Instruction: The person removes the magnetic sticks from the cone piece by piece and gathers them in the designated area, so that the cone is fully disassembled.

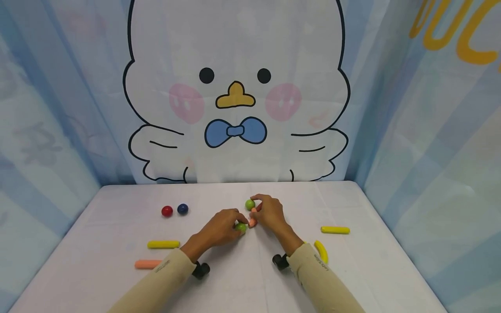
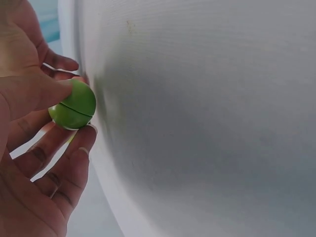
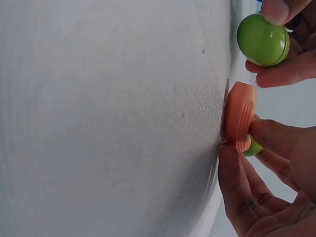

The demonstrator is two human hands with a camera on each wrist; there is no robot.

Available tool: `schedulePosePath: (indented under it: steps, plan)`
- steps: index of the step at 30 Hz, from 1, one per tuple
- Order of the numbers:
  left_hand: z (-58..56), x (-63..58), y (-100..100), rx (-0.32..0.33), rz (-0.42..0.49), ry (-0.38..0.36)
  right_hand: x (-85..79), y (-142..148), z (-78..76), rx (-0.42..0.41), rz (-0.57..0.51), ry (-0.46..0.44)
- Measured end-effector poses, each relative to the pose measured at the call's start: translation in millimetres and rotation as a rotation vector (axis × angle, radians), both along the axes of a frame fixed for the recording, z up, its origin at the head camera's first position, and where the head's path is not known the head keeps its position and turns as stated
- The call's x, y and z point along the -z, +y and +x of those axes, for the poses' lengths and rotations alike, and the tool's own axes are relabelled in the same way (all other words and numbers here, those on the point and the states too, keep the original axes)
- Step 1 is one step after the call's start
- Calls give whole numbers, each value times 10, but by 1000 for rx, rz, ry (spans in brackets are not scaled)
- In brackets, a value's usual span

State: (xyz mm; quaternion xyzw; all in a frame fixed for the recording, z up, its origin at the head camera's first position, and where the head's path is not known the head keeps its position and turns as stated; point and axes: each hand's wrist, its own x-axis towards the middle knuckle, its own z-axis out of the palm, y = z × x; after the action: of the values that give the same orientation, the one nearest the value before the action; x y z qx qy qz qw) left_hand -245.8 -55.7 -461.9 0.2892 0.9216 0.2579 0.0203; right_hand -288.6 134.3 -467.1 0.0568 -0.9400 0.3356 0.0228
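Note:
My left hand [image 1: 222, 227] pinches a green ball [image 2: 74, 106] between thumb and fingertips, low over the white table. A seam runs round this ball. Beside it, my right hand [image 1: 272, 214] holds a small orange ribbed piece [image 3: 240, 117] with tapered ends between thumb and finger, close to the tabletop. A second green ball [image 1: 250, 204] is at the far end of the orange piece, by the right index fingertip. In the right wrist view this ball is mostly hidden behind the orange piece.
A red ball [image 1: 167, 211] and a blue ball [image 1: 182, 209] lie at the back left. Yellow sticks [image 1: 163, 244] lie left and right; an orange stick [image 1: 147, 264] is partly under the left sleeve. A curved yellow piece [image 1: 321, 252] lies by the right forearm. Curtains enclose the table.

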Motion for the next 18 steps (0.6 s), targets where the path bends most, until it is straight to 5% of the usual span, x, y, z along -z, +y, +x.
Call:
schedulePosePath:
  steps: [9,18]
  plan:
    - [145,-74,-219,-46,17,-81,5,-23,9,26,7,-18]
    - [288,-168,-517,-124,5,-45,4,-31,20,31,9,-22]
